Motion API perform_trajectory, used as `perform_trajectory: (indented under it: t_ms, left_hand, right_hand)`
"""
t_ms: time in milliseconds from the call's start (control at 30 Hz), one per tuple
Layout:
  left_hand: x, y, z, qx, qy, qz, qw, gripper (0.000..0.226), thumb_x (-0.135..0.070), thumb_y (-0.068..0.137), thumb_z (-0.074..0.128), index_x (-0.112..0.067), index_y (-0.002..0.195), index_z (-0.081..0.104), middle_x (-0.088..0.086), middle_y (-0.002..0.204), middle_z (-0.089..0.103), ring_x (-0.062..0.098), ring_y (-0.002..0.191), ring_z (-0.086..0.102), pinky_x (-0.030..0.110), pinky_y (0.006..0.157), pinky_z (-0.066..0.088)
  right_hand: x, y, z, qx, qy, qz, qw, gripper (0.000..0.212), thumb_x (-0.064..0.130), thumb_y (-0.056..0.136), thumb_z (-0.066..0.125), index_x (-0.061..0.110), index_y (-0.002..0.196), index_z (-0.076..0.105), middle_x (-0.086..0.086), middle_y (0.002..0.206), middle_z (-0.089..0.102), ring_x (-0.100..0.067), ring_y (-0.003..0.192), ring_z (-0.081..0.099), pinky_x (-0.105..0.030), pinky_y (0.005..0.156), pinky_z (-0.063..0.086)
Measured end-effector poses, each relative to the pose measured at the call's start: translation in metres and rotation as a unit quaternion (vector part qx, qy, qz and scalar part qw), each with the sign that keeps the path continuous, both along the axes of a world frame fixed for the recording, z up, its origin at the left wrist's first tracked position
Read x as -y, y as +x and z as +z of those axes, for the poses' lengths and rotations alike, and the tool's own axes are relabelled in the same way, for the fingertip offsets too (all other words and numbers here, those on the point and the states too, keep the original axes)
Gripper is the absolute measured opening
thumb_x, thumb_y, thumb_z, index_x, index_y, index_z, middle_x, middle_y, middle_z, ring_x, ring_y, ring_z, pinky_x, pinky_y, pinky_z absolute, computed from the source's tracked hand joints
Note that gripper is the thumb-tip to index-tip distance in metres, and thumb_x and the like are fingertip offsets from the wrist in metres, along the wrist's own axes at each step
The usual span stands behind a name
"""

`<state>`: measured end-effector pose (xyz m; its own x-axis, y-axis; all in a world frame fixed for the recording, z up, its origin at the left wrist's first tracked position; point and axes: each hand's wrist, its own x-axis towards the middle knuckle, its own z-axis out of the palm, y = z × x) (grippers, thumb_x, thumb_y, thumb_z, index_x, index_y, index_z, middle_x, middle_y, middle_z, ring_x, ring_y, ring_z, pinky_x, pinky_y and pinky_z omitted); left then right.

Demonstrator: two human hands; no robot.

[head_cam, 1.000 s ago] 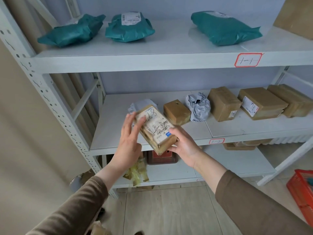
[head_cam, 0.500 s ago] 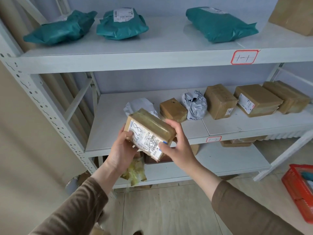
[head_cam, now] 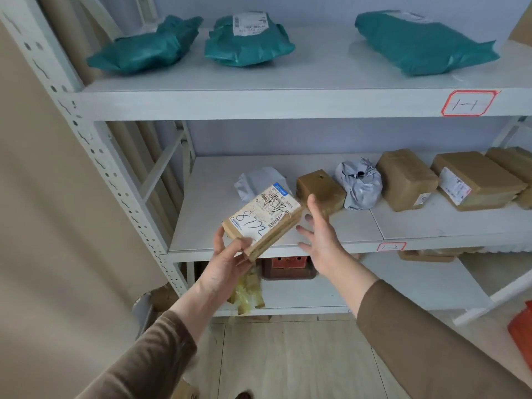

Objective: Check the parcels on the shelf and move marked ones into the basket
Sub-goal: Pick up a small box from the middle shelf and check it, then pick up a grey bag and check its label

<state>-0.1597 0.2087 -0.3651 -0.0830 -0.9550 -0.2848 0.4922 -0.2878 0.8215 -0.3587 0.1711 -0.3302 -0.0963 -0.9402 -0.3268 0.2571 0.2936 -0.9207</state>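
My left hand [head_cam: 227, 259] grips a small brown parcel [head_cam: 263, 221] by its near corner, holding it over the front edge of the middle shelf [head_cam: 431, 223]. Its white label faces up with black handwriting across it. My right hand [head_cam: 319, 228] is just to the right of the parcel, fingers spread, not touching it. On the middle shelf behind lie a white bag parcel [head_cam: 256, 181], a small brown box [head_cam: 319, 188], a grey bag parcel [head_cam: 359, 184] and more brown boxes [head_cam: 406, 178]. The red basket [head_cam: 521, 335] shows at the right edge on the floor.
Three teal bag parcels [head_cam: 247, 41] lie on the top shelf [head_cam: 288, 102]. The lower shelf holds a dark tray [head_cam: 288, 267] and yellowish wrapping [head_cam: 247, 292]. A white perforated upright [head_cam: 95, 156] stands left, with a beige wall beside it. Wood floor lies below.
The parcel has been turned so its label faces up. My right hand has let go of it and opened beside it; my left hand alone holds it now.
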Motion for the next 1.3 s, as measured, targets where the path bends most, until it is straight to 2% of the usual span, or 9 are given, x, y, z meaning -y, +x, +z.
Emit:
perform_trajectory:
  t_ms: [133, 300, 400, 500, 567, 700, 967, 1100, 1300]
  left_hand:
    - [0.011, 0.004, -0.018, -0.049, 0.040, 0.108, 0.992, 0.069, -0.012, 0.089, 0.077, -0.031, 0.145, 0.041, 0.010, 0.114, 0.075, 0.029, 0.103, 0.068, 0.045, 0.094, 0.056]
    - [0.029, 0.023, -0.037, -0.044, 0.080, 0.160, 0.983, 0.063, -0.010, 0.092, 0.076, -0.035, 0.137, 0.039, 0.017, 0.123, 0.074, 0.037, 0.116, 0.071, 0.054, 0.104, 0.054]
    - [0.051, 0.042, -0.039, -0.004, 0.099, 0.188, 0.977, 0.047, -0.019, 0.100, 0.068, -0.023, 0.139, 0.041, 0.011, 0.115, 0.072, 0.029, 0.112, 0.070, 0.041, 0.096, 0.056]
    - [0.081, 0.066, -0.044, 0.047, 0.120, 0.178, 0.976, 0.042, -0.024, 0.101, 0.066, -0.017, 0.137, 0.047, 0.005, 0.114, 0.069, 0.021, 0.115, 0.065, 0.034, 0.103, 0.046]
    - [0.105, 0.083, -0.049, 0.078, 0.127, 0.177, 0.973, 0.044, -0.020, 0.098, 0.070, -0.012, 0.135, 0.049, 0.007, 0.111, 0.069, 0.016, 0.103, 0.065, 0.028, 0.095, 0.048]
    - [0.158, 0.111, -0.062, 0.102, 0.143, 0.178, 0.968, 0.045, -0.015, 0.097, 0.071, -0.006, 0.136, 0.050, 0.004, 0.103, 0.068, 0.015, 0.094, 0.065, 0.023, 0.081, 0.049]
    - [0.228, 0.134, -0.091, 0.122, 0.152, 0.155, 0.969, 0.031, -0.019, 0.104, 0.062, -0.014, 0.131, 0.050, -0.001, 0.102, 0.064, 0.006, 0.088, 0.059, 0.025, 0.083, 0.047]
    - [0.246, 0.140, -0.102, 0.173, 0.150, 0.122, 0.966, 0.039, -0.036, 0.103, 0.063, -0.020, 0.136, 0.049, 0.000, 0.123, 0.062, 0.017, 0.118, 0.052, 0.030, 0.098, 0.035]
    - [0.258, 0.143, -0.107, 0.223, 0.132, 0.110, 0.960, 0.035, -0.027, 0.107, 0.057, -0.014, 0.139, 0.050, 0.002, 0.129, 0.059, 0.018, 0.121, 0.048, 0.027, 0.098, 0.029]
  right_hand:
    - [-0.016, 0.070, -0.030, -0.003, 0.037, 0.135, 0.990, 0.081, 0.062, 0.091, 0.064, 0.048, 0.158, 0.020, 0.009, 0.149, 0.051, -0.023, 0.135, 0.053, -0.051, 0.115, 0.039]
    - [0.012, 0.128, -0.047, -0.035, 0.028, 0.168, 0.985, 0.044, 0.045, 0.101, 0.061, 0.050, 0.141, 0.047, 0.016, 0.134, 0.066, -0.008, 0.118, 0.061, -0.040, 0.099, 0.047]
    - [0.040, 0.148, -0.056, -0.029, 0.059, 0.150, 0.986, 0.036, 0.045, 0.099, 0.064, 0.046, 0.134, 0.056, 0.013, 0.123, 0.073, -0.012, 0.117, 0.066, -0.040, 0.095, 0.049]
    - [0.076, 0.166, -0.071, -0.055, 0.068, 0.117, 0.989, 0.038, 0.047, 0.091, 0.072, 0.034, 0.125, 0.059, 0.008, 0.117, 0.074, -0.015, 0.114, 0.066, -0.046, 0.108, 0.046]
    - [0.101, 0.181, -0.083, -0.068, 0.072, 0.102, 0.990, 0.041, 0.048, 0.091, 0.073, 0.024, 0.120, 0.059, 0.003, 0.117, 0.072, -0.018, 0.115, 0.064, -0.045, 0.109, 0.046]
    - [0.141, 0.208, -0.100, -0.080, 0.078, 0.092, 0.989, 0.023, 0.036, 0.101, 0.063, 0.017, 0.109, 0.053, 0.000, 0.108, 0.066, -0.015, 0.098, 0.060, -0.036, 0.093, 0.046]
    - [0.195, 0.230, -0.116, -0.179, 0.053, 0.087, 0.979, 0.026, 0.017, 0.104, 0.052, 0.007, 0.126, 0.061, -0.012, 0.117, 0.068, -0.025, 0.099, 0.059, -0.030, 0.081, 0.043]
    - [0.210, 0.233, -0.120, -0.170, 0.051, 0.087, 0.980, 0.032, 0.011, 0.106, 0.045, 0.011, 0.133, 0.063, -0.005, 0.115, 0.067, -0.027, 0.101, 0.061, -0.026, 0.065, 0.045]
    - [0.218, 0.239, -0.122, -0.147, 0.067, 0.087, 0.983, 0.042, 0.007, 0.106, 0.040, 0.016, 0.143, 0.059, -0.003, 0.139, 0.065, -0.022, 0.111, 0.060, -0.022, 0.075, 0.048]
